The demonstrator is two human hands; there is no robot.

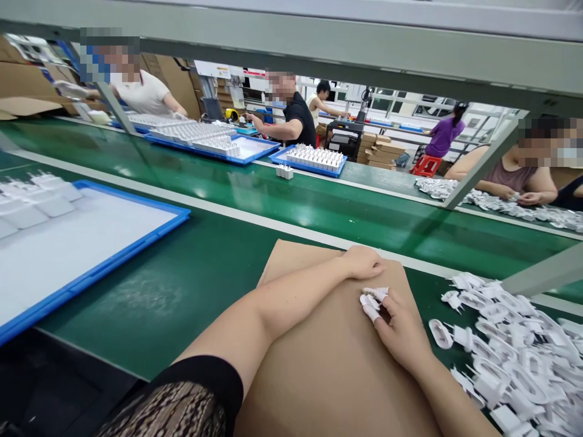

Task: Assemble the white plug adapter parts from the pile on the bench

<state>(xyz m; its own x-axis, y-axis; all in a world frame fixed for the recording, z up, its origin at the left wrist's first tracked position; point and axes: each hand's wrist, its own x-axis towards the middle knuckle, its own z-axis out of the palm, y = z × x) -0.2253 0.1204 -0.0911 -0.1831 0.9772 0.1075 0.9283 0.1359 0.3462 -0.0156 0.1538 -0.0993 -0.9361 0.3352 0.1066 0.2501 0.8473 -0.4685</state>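
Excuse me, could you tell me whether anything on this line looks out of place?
The loose white plug pieces heaped on the green conveyor belt look odd: they lie jumbled, unlike the neat units in the blue tray. A small cluster of white adapters also sits on the far belt, outside any tray.

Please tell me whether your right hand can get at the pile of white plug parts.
Probably yes: the right hand lies close to the pile, with only green belt between, though it holds small white pieces.
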